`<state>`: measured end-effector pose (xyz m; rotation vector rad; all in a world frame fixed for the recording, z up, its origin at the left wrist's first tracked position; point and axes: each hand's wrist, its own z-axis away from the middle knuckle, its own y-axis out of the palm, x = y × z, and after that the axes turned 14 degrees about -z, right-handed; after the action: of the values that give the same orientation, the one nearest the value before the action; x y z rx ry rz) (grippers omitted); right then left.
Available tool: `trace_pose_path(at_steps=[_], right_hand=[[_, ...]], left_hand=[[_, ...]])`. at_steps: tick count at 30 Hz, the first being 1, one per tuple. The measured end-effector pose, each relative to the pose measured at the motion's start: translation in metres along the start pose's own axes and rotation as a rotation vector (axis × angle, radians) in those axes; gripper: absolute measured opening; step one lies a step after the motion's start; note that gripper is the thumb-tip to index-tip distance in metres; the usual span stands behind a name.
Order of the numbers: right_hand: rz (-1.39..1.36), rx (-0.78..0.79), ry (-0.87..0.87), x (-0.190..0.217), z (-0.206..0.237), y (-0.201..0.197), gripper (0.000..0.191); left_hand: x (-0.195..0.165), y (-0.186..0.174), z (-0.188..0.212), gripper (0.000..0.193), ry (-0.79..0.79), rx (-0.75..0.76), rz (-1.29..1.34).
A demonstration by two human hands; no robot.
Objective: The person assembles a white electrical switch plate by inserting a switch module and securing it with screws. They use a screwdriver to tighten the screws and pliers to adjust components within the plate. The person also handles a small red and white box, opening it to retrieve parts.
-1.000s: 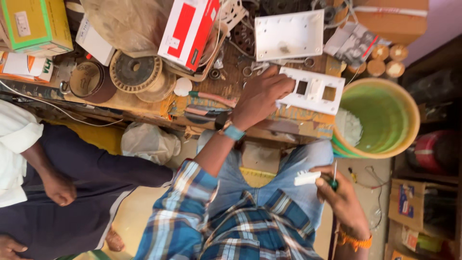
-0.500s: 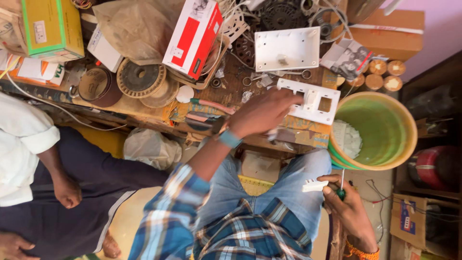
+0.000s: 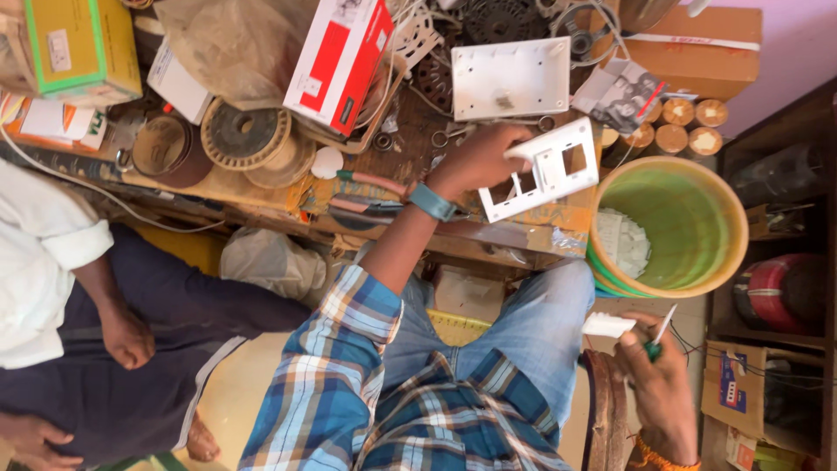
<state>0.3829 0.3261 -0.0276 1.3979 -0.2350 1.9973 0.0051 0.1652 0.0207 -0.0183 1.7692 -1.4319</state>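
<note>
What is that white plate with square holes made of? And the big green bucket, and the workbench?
The white plate with square holes, held by the left hand, looks like smooth moulded plastic with crisp cut-outs. The green bucket also seems plastic: an even, slightly shiny wall with a yellowish rim. The workbench looks like worn, bare wood, brown and scuffed along its edge.

head cam | single view | looks steeply down from above | close over lap and cluttered workbench

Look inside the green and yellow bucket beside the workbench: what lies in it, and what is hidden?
Inside the bucket, a heap of small white pieces lies against the bottom. The near wall covers the heap's lower edge, so anything underneath cannot be seen.
</note>
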Motion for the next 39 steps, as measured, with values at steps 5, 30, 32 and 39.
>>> trace_pose_path(at_steps=[5,30,32,39], right_hand=[[0.262,-0.024,-0.114,0.059,-0.003,0.031,0.024],[0.932,0.448,-1.080,0.128,-0.043,0.242,0.030],[0.732,0.285,-0.976,0.125,-0.030,0.220,0.012],[-0.045,0.094,-0.400,0.067,-0.022,0.171,0.014]], left_hand=[[-0.015,-0.028,0.049,0.039,0.055,-0.057,0.218],[0.009,0.010,0.151,0.041,-0.236,-0.102,1.204],[0.009,0.007,0.156,0.046,-0.213,-0.137,1.212],[0.014,0.016,0.158,0.065,-0.114,-0.150,1.362]])
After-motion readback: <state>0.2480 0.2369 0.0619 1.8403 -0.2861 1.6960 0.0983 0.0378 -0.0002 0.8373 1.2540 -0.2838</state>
